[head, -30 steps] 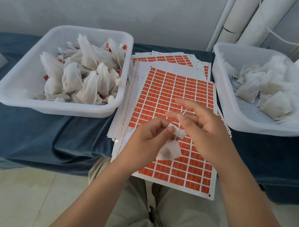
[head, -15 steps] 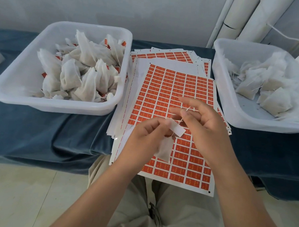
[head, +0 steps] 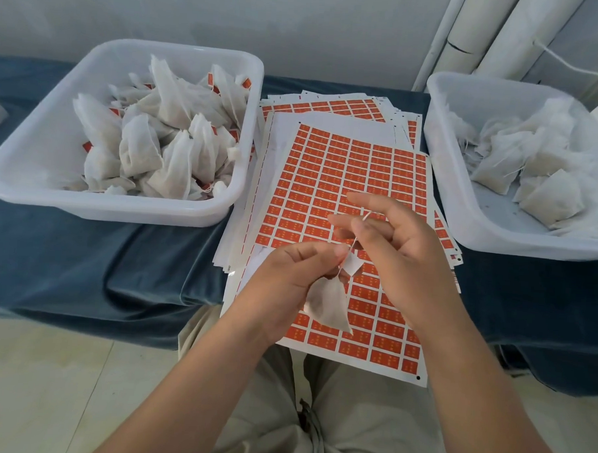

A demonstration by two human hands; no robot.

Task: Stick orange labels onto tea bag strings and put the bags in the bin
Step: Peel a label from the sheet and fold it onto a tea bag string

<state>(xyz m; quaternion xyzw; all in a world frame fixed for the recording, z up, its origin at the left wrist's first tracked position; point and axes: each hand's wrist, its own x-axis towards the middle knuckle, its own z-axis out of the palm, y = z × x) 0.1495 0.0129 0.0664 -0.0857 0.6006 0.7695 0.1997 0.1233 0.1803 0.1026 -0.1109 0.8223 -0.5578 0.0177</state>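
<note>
Two white bins sit on the blue-draped tabletop [head: 84, 251]: the left bin [head: 29, 166] heaped with bags that show orange tags, the right bin [head: 462, 213] with plain white bags and cut off by the frame's right edge. Between them a fanned stack of label sheets fills the gap, its sides just beside both bin walls. The top sheet [head: 344, 166] overhangs the tabletop's near edge above the person's lap. The only open cloth lies in front of the left bin.

Over the top sheet, the left hand [head: 288, 287] pinches one tea bag [head: 328, 304] by its top, fingers closed on it; the bag hangs free. The right hand [head: 402, 258] holds its string [head: 357, 234] taut, fingers narrow on it. A small white tab [head: 353, 264] hangs between the two hands.
</note>
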